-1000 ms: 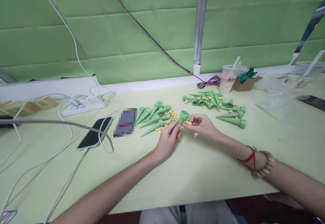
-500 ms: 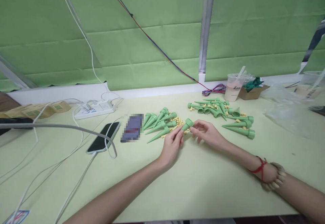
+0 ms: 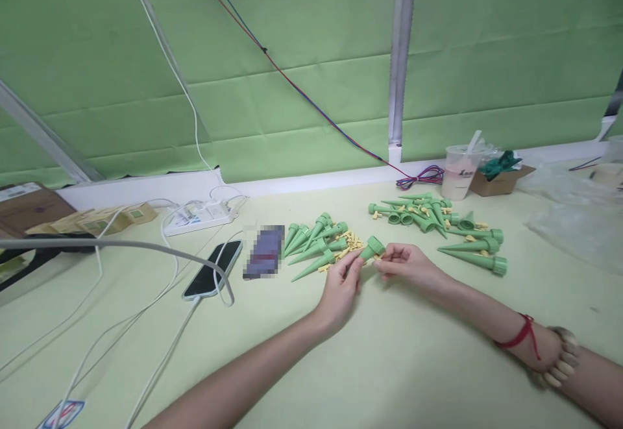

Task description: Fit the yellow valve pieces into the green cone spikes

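My left hand is closed around a green plastic watering spike, its wide cap end pointing up and to the right. Beside the cap my right hand pinches a small yellow valve at the spike's side; whether it sits in the spike I cannot tell. Just behind my left hand lie a heap of yellow valves and a group of green spikes. Farther right is another pile of green spikes, some with yellow valves among them. The tip of the held spike is hidden by my fingers.
Left of the spikes lie a blurred dark packet and a phone with a cable. A white power strip and small boxes stand behind. At back right are a drink cup, a cardboard box and plastic bags.
The view has shifted, so the scene sits a little further right and lower. My right hand has closed in on the spike's cap, and a yellow valve now shows at its fingertips.
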Tool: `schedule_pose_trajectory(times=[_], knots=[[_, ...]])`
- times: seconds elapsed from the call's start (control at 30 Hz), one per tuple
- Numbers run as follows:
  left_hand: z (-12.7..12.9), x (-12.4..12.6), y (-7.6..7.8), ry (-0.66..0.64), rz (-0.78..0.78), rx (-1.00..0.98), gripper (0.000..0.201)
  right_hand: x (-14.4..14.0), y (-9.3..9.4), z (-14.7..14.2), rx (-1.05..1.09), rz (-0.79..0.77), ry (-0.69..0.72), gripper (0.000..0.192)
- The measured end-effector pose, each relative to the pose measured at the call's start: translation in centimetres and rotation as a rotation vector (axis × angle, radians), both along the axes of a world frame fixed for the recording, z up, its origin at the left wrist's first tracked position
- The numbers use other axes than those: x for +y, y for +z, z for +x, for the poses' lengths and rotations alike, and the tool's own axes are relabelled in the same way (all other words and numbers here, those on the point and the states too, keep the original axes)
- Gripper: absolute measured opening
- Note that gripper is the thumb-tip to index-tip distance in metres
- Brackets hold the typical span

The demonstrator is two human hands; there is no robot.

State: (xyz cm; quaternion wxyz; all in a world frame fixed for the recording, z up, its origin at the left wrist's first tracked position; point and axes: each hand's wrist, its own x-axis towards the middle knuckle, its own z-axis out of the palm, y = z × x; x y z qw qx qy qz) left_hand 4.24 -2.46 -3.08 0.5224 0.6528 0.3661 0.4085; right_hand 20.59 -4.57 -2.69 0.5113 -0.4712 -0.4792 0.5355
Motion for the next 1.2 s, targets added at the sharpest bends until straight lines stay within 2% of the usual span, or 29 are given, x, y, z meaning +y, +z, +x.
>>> schedule_pose_trajectory(times=[0.1,0.2,0.27,0.33,0.43,0.53,0.67,0.83,0.97,1.07,1.13,1.2], knots=[[0.1,-0.1,0.1,-0.008,0.005,0.024,0.037,-0.4,-0.3,-0.2,-0.193,0.144,-0.121,0.037],[0.0,-0.3,0.2,-0.021,0.031,0.042,0.033,-0.9,-0.2,-0.3,-0.414,0.373,-0.233,0.030],[-0.1,-0.3,0.1,-0.028,0.045,0.043,0.031,-0.9,-0.1,-0.3,-0.444,0.430,-0.244,0.030],[-0.1,-0.1,0.0,-0.027,0.036,0.017,0.032,-0.7,0.0,-0.3,-0.329,0.334,-0.171,0.032],[-0.1,0.2,-0.2,-0.027,-0.003,-0.055,0.034,-0.1,0.0,-0.1,-0.037,0.067,0.016,0.039],[-0.1,0.4,-0.3,-0.047,0.010,-0.065,0.032,0.2,0.1,0.4,0.166,-0.147,0.187,0.044],[-0.1,0.2,0.0,-0.078,0.057,-0.032,0.035,-0.2,0.5,0.8,0.290,-0.262,0.305,0.038],[-0.2,-0.1,0.4,-0.133,0.048,-0.008,0.035,-0.5,0.6,1.1,0.262,-0.277,0.345,0.028],[-0.2,0.0,0.4,-0.167,0.064,0.030,0.033,-0.1,0.0,1.2,0.108,-0.217,0.341,0.028],[-0.2,0.2,0.3,-0.128,0.128,0.069,0.031,0.4,-0.5,1.0,-0.052,-0.131,0.243,0.031],[-0.1,0.2,0.2,-0.088,0.114,0.078,0.031,0.6,-0.6,0.8,-0.154,-0.054,0.149,0.033],[0.0,0.2,0.1,-0.067,0.068,0.073,0.032,0.6,-0.6,0.5,-0.288,0.070,0.032,0.027]])
